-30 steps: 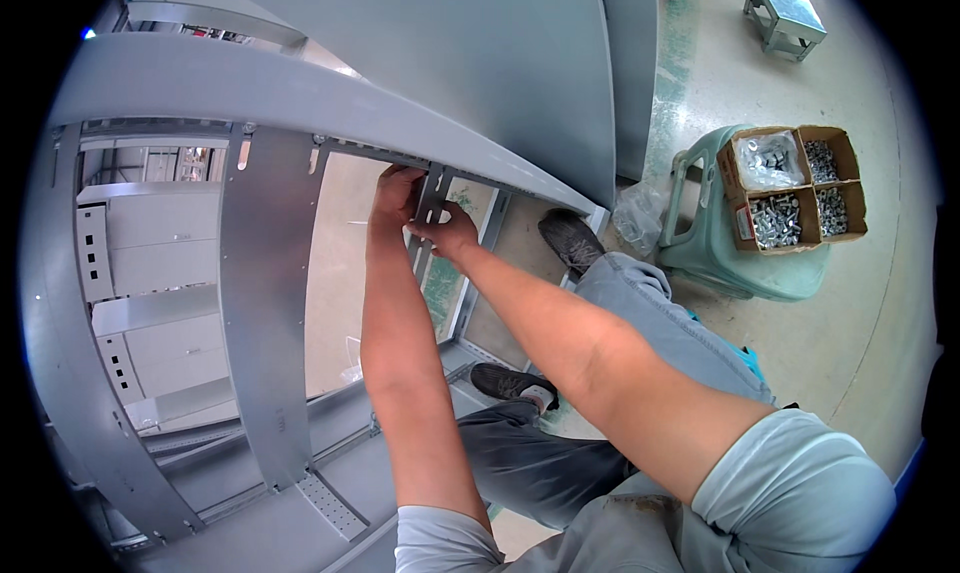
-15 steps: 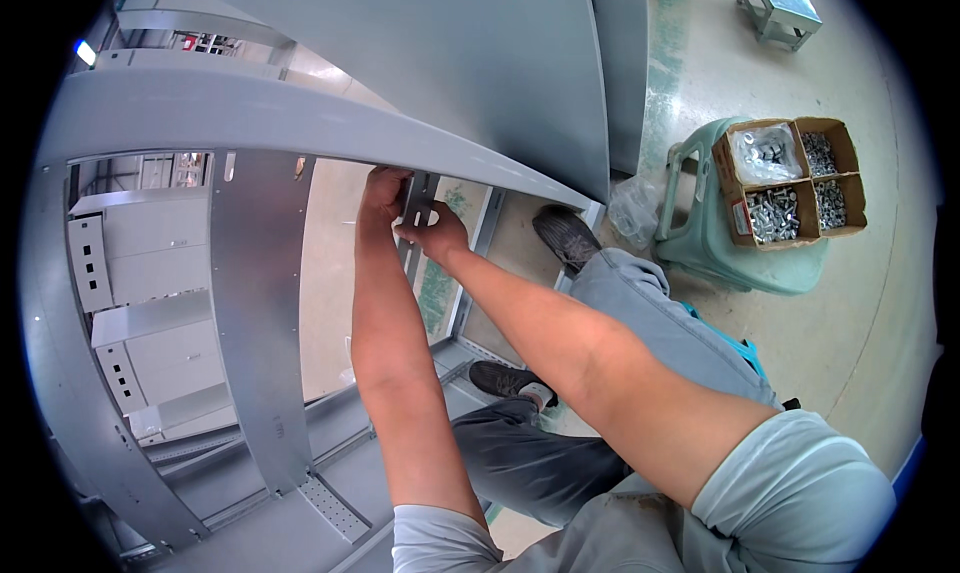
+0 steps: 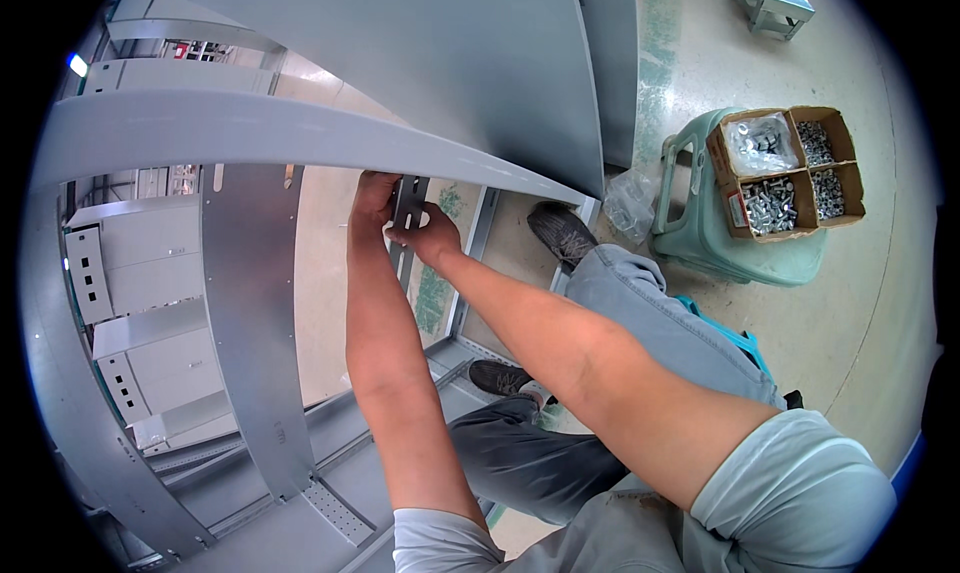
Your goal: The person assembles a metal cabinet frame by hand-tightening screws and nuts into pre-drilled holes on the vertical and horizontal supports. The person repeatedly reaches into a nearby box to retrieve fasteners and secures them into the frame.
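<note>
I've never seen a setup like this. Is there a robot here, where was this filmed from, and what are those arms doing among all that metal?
No robot: these are a person's own bare arms. The camera sits on their head and looks down; its very wide lens bends straight edges near the rim.

The left hand and right hand are both at a slotted metal strip within a grey metal frame. Some fingers are hidden, so how firmly each grips is unclear.

To the right, a pale green stool bears a cardboard box with four compartments. Three show loose small metal parts; the fourth holds a clear plastic bag.
</note>
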A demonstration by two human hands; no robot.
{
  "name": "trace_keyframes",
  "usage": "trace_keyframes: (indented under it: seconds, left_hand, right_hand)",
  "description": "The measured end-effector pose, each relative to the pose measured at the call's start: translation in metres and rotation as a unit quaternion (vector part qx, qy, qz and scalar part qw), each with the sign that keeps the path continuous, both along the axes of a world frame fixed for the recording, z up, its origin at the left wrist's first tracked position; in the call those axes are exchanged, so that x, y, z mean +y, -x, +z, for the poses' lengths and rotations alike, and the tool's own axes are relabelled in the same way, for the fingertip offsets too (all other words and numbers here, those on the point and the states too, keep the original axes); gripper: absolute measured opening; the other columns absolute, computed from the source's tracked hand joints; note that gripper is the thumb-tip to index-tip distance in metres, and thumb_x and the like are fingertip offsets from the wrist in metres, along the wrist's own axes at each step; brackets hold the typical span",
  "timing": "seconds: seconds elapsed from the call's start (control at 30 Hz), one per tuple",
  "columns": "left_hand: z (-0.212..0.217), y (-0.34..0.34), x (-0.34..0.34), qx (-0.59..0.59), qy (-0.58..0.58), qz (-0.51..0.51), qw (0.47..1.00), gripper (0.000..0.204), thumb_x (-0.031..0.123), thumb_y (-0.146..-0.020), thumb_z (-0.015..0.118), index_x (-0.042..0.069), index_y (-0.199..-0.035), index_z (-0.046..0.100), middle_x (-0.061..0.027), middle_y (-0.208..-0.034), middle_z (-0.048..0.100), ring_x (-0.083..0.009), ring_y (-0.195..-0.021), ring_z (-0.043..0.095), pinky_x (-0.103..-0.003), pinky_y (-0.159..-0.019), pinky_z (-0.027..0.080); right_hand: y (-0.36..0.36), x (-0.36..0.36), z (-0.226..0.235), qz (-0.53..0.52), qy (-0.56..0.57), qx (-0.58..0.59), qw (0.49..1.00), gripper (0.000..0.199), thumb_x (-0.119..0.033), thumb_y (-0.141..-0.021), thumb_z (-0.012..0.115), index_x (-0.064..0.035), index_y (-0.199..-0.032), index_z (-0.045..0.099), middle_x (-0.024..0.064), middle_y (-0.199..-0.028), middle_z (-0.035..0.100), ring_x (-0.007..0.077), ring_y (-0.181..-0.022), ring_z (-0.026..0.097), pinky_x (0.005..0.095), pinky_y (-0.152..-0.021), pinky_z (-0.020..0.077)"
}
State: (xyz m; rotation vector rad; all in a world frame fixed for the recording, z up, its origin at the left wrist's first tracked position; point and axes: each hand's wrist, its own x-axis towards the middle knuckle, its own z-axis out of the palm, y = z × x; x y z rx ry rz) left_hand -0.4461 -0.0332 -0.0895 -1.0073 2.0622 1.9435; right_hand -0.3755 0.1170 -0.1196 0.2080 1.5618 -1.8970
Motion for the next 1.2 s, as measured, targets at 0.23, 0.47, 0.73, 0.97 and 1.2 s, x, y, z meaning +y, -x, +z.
trace_keyframes:
  seconds: [0.23, 0.47, 0.73, 0.97, 1.2]
  left_hand:
    - [0.007, -0.007, 0.005, -0.004, -0.058, -0.012, 0.998, 0.026, 0.02, -0.095, 0.056, -0.001, -0.107, 0.066, -0.0093, -0.096, 0.068, -0.0207, -0.08, 0.064, -0.037, -0.071, 0.054]
    - [0.02, -0.012, 0.032, 0.029, -0.055, 0.005, 0.998, 0.028, 0.021, -0.094, 0.052, 0.0, -0.109, 0.063, -0.011, -0.1, 0.067, -0.0234, -0.089, 0.062, -0.038, -0.079, 0.052]
    - [0.033, -0.034, 0.038, 0.136, 0.058, 0.076, 0.986, 0.02, 0.011, -0.089, 0.054, 0.0, -0.102, 0.064, -0.0092, -0.096, 0.066, -0.0231, -0.093, 0.065, -0.04, -0.084, 0.055]
    - [0.09, -0.034, 0.092, 0.374, 0.174, 0.129, 0.902, 0.028, 0.026, -0.099, 0.06, -0.002, -0.102, 0.065, -0.0088, -0.099, 0.067, -0.0198, -0.098, 0.066, -0.04, -0.092, 0.056]
    - [0.106, -0.018, 0.111, 0.378, 0.25, 0.146, 0.879, 0.018, 0.017, -0.097, 0.064, 0.0, -0.089, 0.067, -0.006, -0.088, 0.068, -0.0144, -0.085, 0.068, -0.032, -0.074, 0.059]
  right_hand:
    - [0.002, 0.0, -0.001, 0.0, 0.021, -0.012, 1.0, 0.082, -0.033, -0.064, 0.09, -0.0025, -0.131, 0.055, 0.0137, -0.115, 0.07, 0.0236, -0.103, 0.068, 0.0332, -0.091, 0.0526]
    - [0.01, -0.002, -0.007, 0.021, -0.008, 0.003, 1.0, 0.076, -0.033, -0.064, 0.088, -0.0034, -0.126, 0.058, 0.0121, -0.111, 0.071, 0.0224, -0.1, 0.069, 0.0326, -0.089, 0.0533]
    - [0.006, -0.014, -0.012, 0.037, 0.008, 0.019, 0.999, 0.071, -0.026, -0.064, 0.089, -0.0023, -0.124, 0.059, 0.0107, -0.11, 0.071, 0.021, -0.097, 0.069, 0.0324, -0.087, 0.0539]
    - [0.014, -0.016, -0.027, 0.041, 0.049, 0.011, 0.998, 0.081, -0.039, -0.063, 0.088, 0.0, -0.127, 0.056, 0.0155, -0.121, 0.067, 0.0283, -0.113, 0.065, 0.0354, -0.099, 0.0496]
    - [0.02, -0.02, -0.026, 0.021, 0.038, 0.02, 0.999, 0.072, -0.025, -0.065, 0.09, 0.0011, -0.123, 0.057, 0.0117, -0.106, 0.071, 0.0199, -0.085, 0.07, 0.0319, -0.078, 0.0562]
